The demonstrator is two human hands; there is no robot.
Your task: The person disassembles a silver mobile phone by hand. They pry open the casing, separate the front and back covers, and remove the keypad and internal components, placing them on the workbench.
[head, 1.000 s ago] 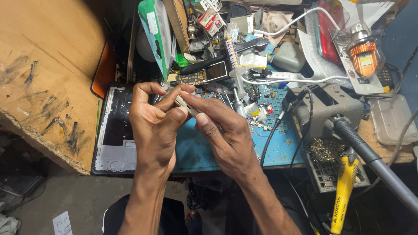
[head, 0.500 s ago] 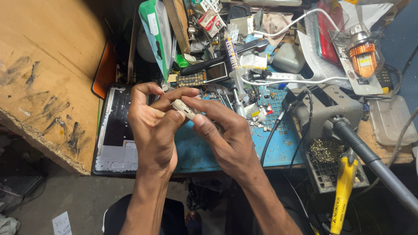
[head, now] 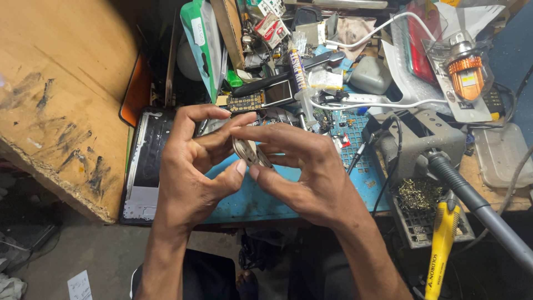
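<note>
My left hand (head: 191, 166) and my right hand (head: 302, 172) meet above the blue work mat (head: 261, 197). Together they pinch a small flat silvery part (head: 250, 153), thumbs below and forefingers above. The fingers hide most of the part. Just beyond the hands lies an opened phone (head: 261, 97) with its circuit board showing.
A dark phone screen panel (head: 145, 166) lies at the left of the mat beside a wooden board (head: 55, 94). A grey soldering stand (head: 427, 144), a tray of brass wool (head: 419, 197), a yellow-handled tool (head: 441, 247) and a grey hose (head: 483, 214) crowd the right. Packets, cables and parts are piled at the back.
Both hands have turned the small part between the fingertips, and the fingers are now spread wider around it. The hands stay in the same place over the mat.
</note>
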